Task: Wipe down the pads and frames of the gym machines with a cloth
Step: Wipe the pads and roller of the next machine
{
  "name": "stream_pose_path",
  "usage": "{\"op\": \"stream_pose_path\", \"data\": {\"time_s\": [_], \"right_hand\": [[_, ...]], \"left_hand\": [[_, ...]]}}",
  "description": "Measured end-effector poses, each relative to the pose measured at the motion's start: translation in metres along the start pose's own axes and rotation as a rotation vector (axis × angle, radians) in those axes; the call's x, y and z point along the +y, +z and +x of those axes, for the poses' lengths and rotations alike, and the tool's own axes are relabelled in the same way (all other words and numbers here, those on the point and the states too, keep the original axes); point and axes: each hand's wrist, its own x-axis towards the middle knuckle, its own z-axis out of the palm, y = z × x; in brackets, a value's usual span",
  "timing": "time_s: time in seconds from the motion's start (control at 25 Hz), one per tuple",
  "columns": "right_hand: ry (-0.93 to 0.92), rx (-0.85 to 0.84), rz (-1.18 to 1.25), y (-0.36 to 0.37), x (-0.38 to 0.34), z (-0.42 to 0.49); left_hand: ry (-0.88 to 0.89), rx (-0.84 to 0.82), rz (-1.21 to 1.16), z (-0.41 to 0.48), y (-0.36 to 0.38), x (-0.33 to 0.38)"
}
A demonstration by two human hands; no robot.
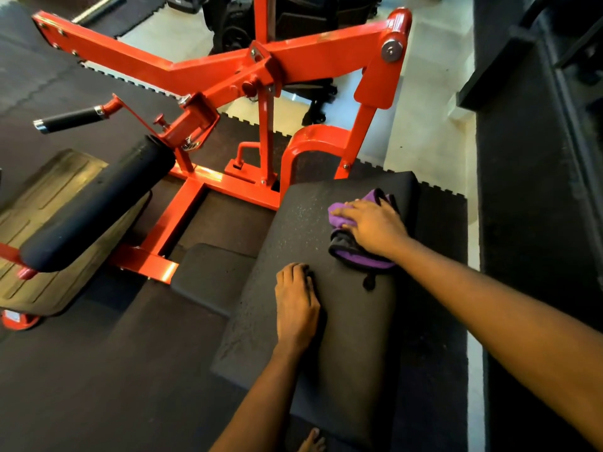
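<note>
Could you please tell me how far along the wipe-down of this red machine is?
Done: nothing is visibly finished; the pad shows specks. In hand: the right hand presses the cloth on the pad's far end, while the left hand rests on it nearer. Left: probably the rest of the pad, the roller and the frame.

Pad (293, 230) lies bare left of cloth (339, 217); red frame (313, 141) blocks its far end.

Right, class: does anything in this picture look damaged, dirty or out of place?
Yes: the pad is speckled with pale flecks on its left half and scuffed near the lower edge; it looks dusty or worn.
</note>
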Motion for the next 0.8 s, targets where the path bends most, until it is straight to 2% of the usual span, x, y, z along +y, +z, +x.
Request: {"op": "stream_pose_path", "data": {"time_s": [0.2,0.44,0.56,0.72,0.8], "right_hand": [[0.189,0.058,0.079,-0.005,0.013,-0.023],[0.041,0.143,0.013,0.024,-0.055,-0.100],[0.027,0.186,0.028,0.032,-0.086,-0.137],[0.050,0.276,0.120,0.039,-0.126,-0.189],[0.083,0.292,0.248,0.041,-0.141,-0.209]], "left_hand": [[0.031,-0.047,0.079,-0.042,-0.012,-0.002],[0.002,-0.090,0.052,-0.081,-0.040,-0.026],[0.000,-0.115,0.044,-0.091,-0.055,-0.025],[0.007,-0.126,-0.047,-0.088,-0.080,-0.019],[0.006,-0.123,-0.133,-0.083,-0.095,-0.013]]}}
